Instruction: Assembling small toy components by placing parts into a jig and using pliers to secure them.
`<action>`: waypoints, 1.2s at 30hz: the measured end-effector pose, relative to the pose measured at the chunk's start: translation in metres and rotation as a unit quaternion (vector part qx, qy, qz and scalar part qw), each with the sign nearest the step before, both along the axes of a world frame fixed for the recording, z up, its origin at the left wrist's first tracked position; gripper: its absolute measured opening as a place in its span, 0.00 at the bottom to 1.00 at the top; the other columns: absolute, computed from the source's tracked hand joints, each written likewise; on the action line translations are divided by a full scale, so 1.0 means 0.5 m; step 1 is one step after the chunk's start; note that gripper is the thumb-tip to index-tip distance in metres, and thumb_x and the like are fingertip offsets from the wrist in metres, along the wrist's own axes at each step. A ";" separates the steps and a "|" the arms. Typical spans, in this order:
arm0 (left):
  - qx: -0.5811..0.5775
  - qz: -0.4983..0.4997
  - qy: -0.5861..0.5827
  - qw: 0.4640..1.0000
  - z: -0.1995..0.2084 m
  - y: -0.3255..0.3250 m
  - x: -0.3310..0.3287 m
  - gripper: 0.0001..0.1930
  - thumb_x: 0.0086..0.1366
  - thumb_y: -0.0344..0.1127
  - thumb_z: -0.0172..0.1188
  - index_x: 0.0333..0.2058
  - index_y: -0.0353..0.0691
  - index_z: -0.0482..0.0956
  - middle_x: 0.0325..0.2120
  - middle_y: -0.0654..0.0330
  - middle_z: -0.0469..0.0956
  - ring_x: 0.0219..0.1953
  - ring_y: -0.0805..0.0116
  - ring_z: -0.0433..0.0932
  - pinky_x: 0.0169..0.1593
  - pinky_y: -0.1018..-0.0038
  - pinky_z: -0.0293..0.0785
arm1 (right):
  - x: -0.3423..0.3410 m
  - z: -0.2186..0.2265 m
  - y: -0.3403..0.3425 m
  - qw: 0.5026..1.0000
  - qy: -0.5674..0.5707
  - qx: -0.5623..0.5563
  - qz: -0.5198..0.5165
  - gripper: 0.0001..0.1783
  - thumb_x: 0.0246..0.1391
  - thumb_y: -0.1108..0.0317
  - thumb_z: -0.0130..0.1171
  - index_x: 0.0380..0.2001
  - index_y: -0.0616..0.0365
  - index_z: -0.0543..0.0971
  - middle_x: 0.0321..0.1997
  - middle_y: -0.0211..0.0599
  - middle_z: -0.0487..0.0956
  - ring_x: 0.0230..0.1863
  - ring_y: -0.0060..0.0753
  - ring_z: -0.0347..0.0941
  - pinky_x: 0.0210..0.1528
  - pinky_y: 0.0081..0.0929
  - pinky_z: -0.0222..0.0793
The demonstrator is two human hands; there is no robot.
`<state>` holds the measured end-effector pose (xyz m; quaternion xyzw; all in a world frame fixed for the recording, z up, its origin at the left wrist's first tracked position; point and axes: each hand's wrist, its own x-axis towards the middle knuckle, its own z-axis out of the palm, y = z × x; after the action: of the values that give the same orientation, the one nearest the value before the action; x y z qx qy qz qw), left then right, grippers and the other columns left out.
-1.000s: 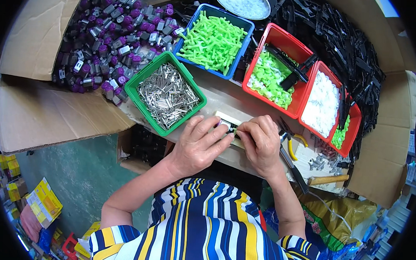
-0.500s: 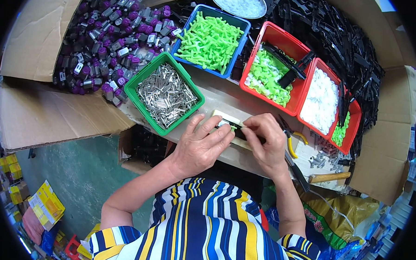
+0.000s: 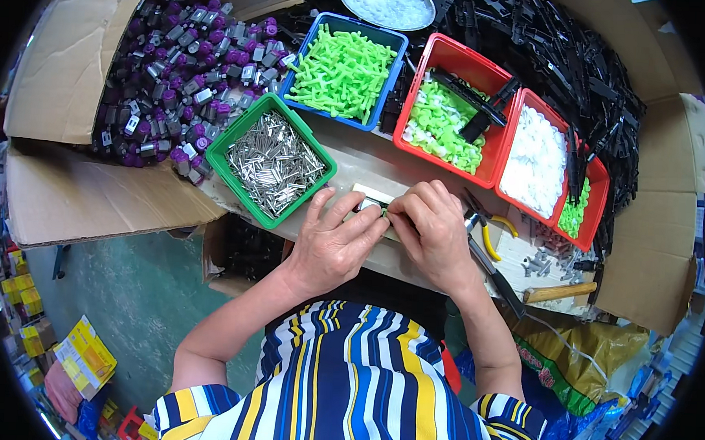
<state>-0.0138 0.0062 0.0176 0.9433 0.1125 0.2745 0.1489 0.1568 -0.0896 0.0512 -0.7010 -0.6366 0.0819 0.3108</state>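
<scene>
My left hand [image 3: 330, 239] is closed with its fingertips on a small black plastic part [image 3: 381, 207], steadying it against a cream-coloured block [image 3: 367, 192]. My right hand [image 3: 433, 233] pinches at the same spot; its fingertips hide whatever sits between them. A bit of white and green shows by the fingertips. Close beyond my left hand stands a green bin [image 3: 329, 170] of thin metal pins. To the right of my right hand lie a hammer [image 3: 498, 275] with a black grip and yellow-handled pliers [image 3: 491, 242].
A blue bin [image 3: 401, 58] holds bright green sticks. Red bins [image 3: 497, 159] hold green and white pieces, with a black assembly lying across one. Purple-and-grey motors [image 3: 194, 71] fill a carton at left; black parts [image 3: 602, 81] pile up at right. A wooden handle [image 3: 560, 292] lies near the bench edge.
My right hand has moved slightly left and up, its fingertips now meeting near the left hand's. The whole view has shifted a little, so the bins appear further left.
</scene>
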 end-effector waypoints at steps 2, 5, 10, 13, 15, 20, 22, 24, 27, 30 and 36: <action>-0.013 0.005 -0.008 1.000 0.000 -0.002 0.001 0.15 0.53 0.32 0.70 0.41 0.43 0.84 0.44 0.64 0.79 0.52 0.60 0.74 0.63 0.54 0.61 | 0.000 0.001 0.001 1.000 0.004 -0.007 -0.001 0.07 0.48 0.74 0.66 0.31 0.57 0.78 0.32 0.35 0.74 0.37 0.40 0.72 0.36 0.37 0.63; -0.031 -0.001 -0.013 0.999 0.002 0.002 -0.004 0.16 0.52 0.31 0.70 0.42 0.43 0.84 0.45 0.62 0.79 0.52 0.59 0.74 0.63 0.53 0.61 | 0.001 -0.002 0.004 1.000 0.018 -0.011 0.001 0.07 0.49 0.75 0.66 0.32 0.59 0.78 0.32 0.37 0.75 0.37 0.42 0.72 0.37 0.37 0.64; -0.043 -0.014 -0.055 0.997 0.001 0.008 -0.031 0.17 0.52 0.27 0.68 0.43 0.41 0.84 0.46 0.59 0.79 0.52 0.56 0.75 0.61 0.53 0.66 | 0.022 -0.008 -0.005 0.994 0.107 0.019 -0.007 0.07 0.49 0.79 0.65 0.33 0.64 0.79 0.32 0.39 0.76 0.36 0.42 0.72 0.38 0.35 0.68; -0.047 0.004 -0.066 0.997 0.000 0.013 -0.038 0.17 0.51 0.26 0.66 0.43 0.40 0.84 0.47 0.59 0.79 0.53 0.56 0.75 0.60 0.53 0.66 | 0.017 -0.003 -0.002 0.995 0.095 0.019 -0.007 0.07 0.49 0.79 0.65 0.32 0.63 0.79 0.32 0.38 0.76 0.35 0.41 0.73 0.38 0.34 0.69; -0.044 0.011 -0.066 0.997 0.003 0.017 -0.038 0.16 0.51 0.26 0.66 0.42 0.39 0.84 0.46 0.59 0.79 0.53 0.56 0.75 0.60 0.54 0.67 | 0.011 -0.002 0.003 0.995 0.093 0.017 -0.003 0.07 0.49 0.78 0.66 0.32 0.62 0.79 0.32 0.38 0.76 0.36 0.41 0.73 0.38 0.34 0.69; -0.010 0.033 -0.090 0.995 0.023 0.035 -0.047 0.17 0.48 0.25 0.67 0.40 0.38 0.85 0.44 0.59 0.80 0.51 0.55 0.75 0.54 0.56 0.69 | -0.001 0.002 0.008 0.999 0.039 -0.010 -0.006 0.06 0.49 0.75 0.67 0.31 0.59 0.79 0.32 0.35 0.76 0.37 0.41 0.72 0.39 0.36 0.67; 0.006 0.050 -0.090 0.995 0.036 0.047 -0.052 0.17 0.47 0.24 0.68 0.39 0.37 0.85 0.42 0.60 0.80 0.49 0.54 0.75 0.52 0.58 0.70 | -0.004 0.000 0.006 0.999 0.035 -0.010 -0.009 0.06 0.49 0.74 0.67 0.30 0.59 0.79 0.32 0.35 0.76 0.37 0.41 0.71 0.39 0.36 0.66; 0.017 0.113 -0.102 0.988 0.040 0.061 -0.059 0.16 0.46 0.23 0.69 0.38 0.38 0.85 0.40 0.60 0.80 0.49 0.54 0.75 0.51 0.59 0.69 | -0.003 0.000 0.008 0.999 0.029 -0.008 -0.012 0.06 0.49 0.74 0.67 0.30 0.58 0.79 0.32 0.35 0.76 0.37 0.41 0.71 0.38 0.36 0.66; 0.019 0.131 -0.095 0.987 0.044 0.064 -0.070 0.16 0.45 0.22 0.71 0.36 0.39 0.85 0.38 0.60 0.80 0.48 0.55 0.75 0.50 0.61 0.69 | 0.004 0.001 0.008 1.000 0.024 -0.006 -0.004 0.06 0.49 0.74 0.67 0.30 0.58 0.79 0.32 0.35 0.76 0.37 0.41 0.72 0.38 0.36 0.66; 0.031 0.139 -0.069 0.987 0.036 0.053 -0.079 0.14 0.47 0.24 0.70 0.36 0.40 0.85 0.38 0.60 0.79 0.50 0.55 0.74 0.52 0.60 0.67 | 0.013 -0.001 0.005 0.998 0.053 0.014 0.018 0.05 0.50 0.74 0.66 0.30 0.58 0.79 0.32 0.35 0.76 0.37 0.40 0.72 0.37 0.36 0.65; 0.118 0.205 0.070 0.969 0.028 0.036 -0.070 0.12 0.57 0.34 0.66 0.41 0.46 0.84 0.54 0.62 0.74 0.62 0.53 0.65 0.69 0.50 0.46 | -0.002 0.027 0.010 0.999 -0.017 0.047 0.005 0.06 0.49 0.74 0.67 0.31 0.57 0.80 0.32 0.33 0.76 0.36 0.39 0.73 0.36 0.35 0.63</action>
<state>-0.0488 0.0244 0.0314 0.9278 0.2806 0.2440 -0.0308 0.1558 -0.0845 0.0645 -0.6837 -0.6482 0.0415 0.3326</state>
